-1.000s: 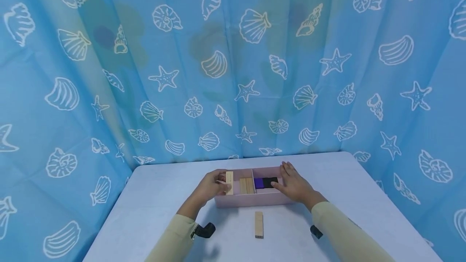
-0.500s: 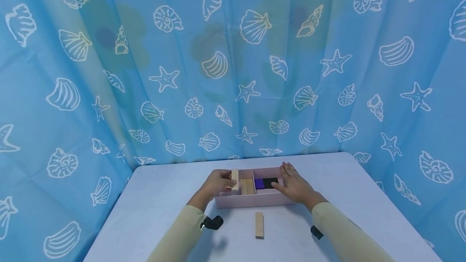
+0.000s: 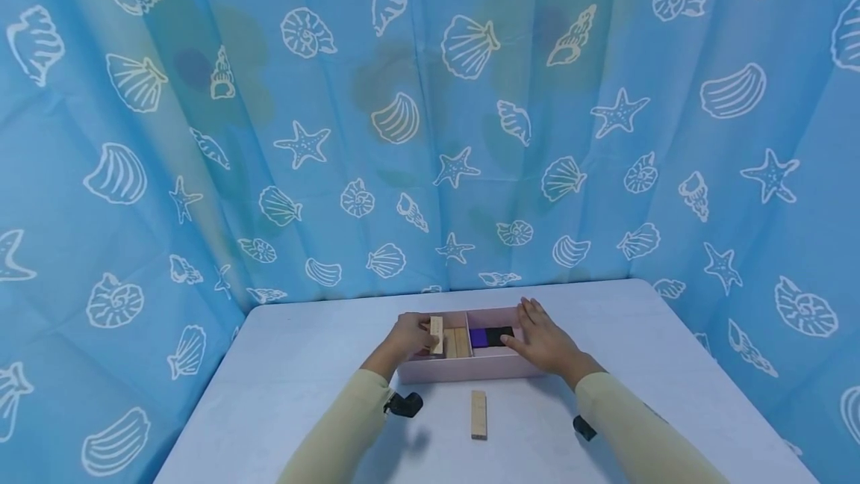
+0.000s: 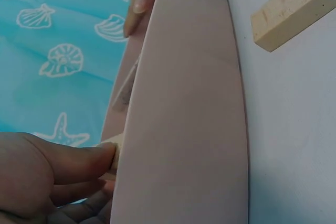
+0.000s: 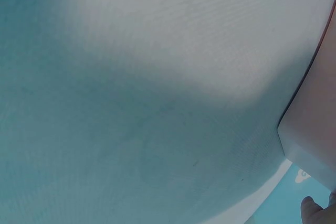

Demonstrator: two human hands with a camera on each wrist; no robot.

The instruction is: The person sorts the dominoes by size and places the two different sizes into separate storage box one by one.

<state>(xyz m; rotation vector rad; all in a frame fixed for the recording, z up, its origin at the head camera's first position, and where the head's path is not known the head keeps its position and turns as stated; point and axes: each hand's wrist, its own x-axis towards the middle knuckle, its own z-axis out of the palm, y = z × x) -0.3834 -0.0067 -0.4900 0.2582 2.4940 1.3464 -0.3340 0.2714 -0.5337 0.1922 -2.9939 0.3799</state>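
A pink box (image 3: 470, 370) with a divider stands on the table. Over its left compartment my left hand (image 3: 407, 334) pinches a wooden block (image 3: 437, 335) between thumb and fingers. In the left wrist view the thumb presses on the block (image 4: 118, 148), largely hidden behind the box wall (image 4: 181, 98). Beside it in that compartment lie other wooden blocks (image 3: 457, 343). The right compartment holds a purple block (image 3: 478, 338) and a black block (image 3: 499, 336). My right hand (image 3: 546, 338) rests at the box's right end, fingers straight along the rim, thumb over the inside by the black block.
A single wooden block (image 3: 478, 414) lies on the white table (image 3: 302, 379) in front of the box. A blue shell-patterned curtain (image 3: 416, 133) hangs behind and along the sides. The right wrist view shows mostly tabletop (image 5: 157, 129) and the box's corner.
My left hand has moved to the right with its wooden block, from the box's left end to close beside the blocks lying in the compartment. The right hand has stayed in place.
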